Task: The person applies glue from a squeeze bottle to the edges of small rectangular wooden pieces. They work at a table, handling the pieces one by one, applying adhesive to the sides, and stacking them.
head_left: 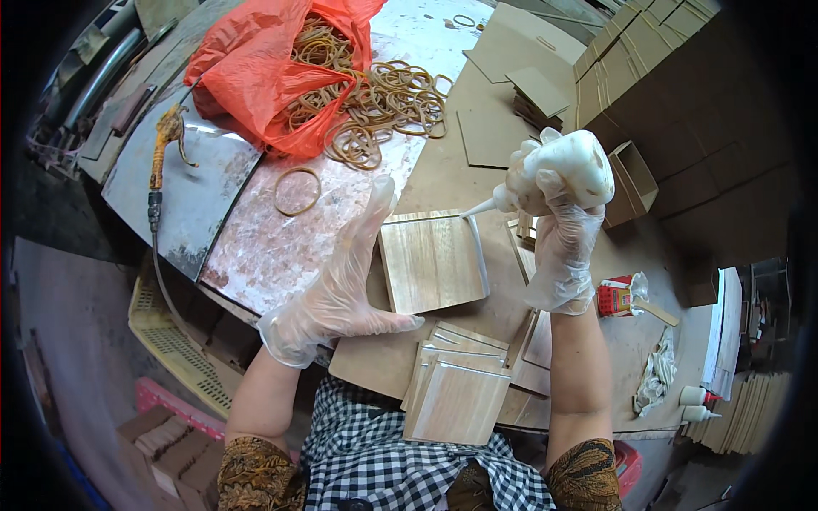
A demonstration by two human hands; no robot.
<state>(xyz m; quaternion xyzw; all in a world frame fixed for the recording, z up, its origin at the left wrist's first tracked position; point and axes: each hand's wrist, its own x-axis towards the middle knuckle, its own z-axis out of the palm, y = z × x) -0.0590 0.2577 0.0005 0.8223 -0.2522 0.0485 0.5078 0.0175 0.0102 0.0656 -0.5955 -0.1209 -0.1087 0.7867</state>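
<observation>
Panels of pale wood (pixel 456 393) lie stacked nearest me at the table's near edge, thin, flat and light by the look of them. Just beyond, my left hand (pixel 341 281), in a clear glove, props one square wooden panel (pixel 430 260) on the brown board table (pixel 443 175), fingers spread along its left edge and thumb under its near corner. I judge it stiff but thin, best held by its edges, away from the right side where a white line of glue runs. My right hand (pixel 558 226), also gloved, is clamped around a soft white glue bottle (pixel 558 166), nozzle at the panel's top right corner. Farther off, rubber bands (pixel 388 102) spill from a red plastic bag (pixel 256 72).
</observation>
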